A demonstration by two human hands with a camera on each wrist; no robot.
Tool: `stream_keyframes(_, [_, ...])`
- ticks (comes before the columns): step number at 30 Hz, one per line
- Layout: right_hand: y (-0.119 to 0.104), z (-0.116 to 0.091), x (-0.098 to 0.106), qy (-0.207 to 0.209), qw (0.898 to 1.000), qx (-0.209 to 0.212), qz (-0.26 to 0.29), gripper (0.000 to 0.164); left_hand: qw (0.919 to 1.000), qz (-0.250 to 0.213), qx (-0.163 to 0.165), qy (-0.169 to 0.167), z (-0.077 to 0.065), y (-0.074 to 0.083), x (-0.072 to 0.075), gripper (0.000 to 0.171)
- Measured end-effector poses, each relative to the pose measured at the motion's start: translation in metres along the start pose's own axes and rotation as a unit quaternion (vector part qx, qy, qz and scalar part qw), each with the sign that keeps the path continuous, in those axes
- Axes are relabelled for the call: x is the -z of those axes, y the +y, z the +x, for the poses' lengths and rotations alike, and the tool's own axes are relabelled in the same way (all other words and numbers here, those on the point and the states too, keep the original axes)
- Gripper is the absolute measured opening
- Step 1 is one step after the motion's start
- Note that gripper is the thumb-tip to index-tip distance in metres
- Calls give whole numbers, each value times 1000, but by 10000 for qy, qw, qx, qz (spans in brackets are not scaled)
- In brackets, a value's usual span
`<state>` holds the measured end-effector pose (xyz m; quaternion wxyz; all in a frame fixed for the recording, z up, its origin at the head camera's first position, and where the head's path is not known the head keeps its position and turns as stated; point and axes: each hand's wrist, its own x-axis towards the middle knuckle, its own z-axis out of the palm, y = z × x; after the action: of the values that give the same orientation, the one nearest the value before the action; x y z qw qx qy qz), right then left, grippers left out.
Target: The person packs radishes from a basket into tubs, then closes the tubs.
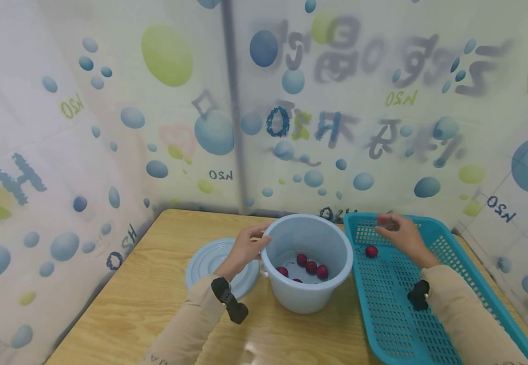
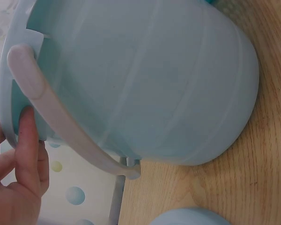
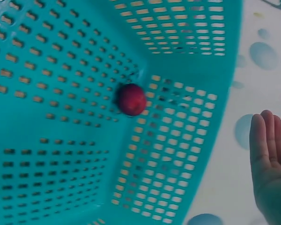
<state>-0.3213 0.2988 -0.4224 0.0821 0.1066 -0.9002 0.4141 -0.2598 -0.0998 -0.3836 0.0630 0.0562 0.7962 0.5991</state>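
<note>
A pale blue bucket [image 1: 298,298] stands upright on the table, with several round dark-red fruits [image 1: 311,267] on its bottom. My left hand [image 1: 247,247] grips the bucket's rim at the left, thumb and fingers on either side of it. The left wrist view shows the bucket's white handle [image 2: 70,123] hanging down beside those fingers. My right hand [image 1: 402,234] hovers over the far end of a teal plastic basket [image 1: 364,314], fingers extended and holding nothing. One dark-red fruit [image 3: 132,100] lies in the basket near its far end wall, apart from the hand.
To the bucket's left, a round pale blue lid [image 1: 198,262] lies flat on the wooden table [image 1: 122,304]. The basket is close to the bucket's right side. Behind the table hangs a bubble-printed curtain [image 1: 191,192].
</note>
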Motion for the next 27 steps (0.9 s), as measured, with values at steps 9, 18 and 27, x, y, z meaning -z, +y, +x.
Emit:
stream_keyframes(9, [111,21,-40,722,9952,-245,-609,56,10000,-19,-65,-32,1,1,1,36])
stream_keyframes(18, [91,-1,-51,577,9915,-1102,-367,52,10000,-52,-54,-23,0,1,1,36])
stream_keyframes(27, [52,-16,-53,38,9819,-1888,-159,49,10000,-65,-50,-46,1,0,1,36])
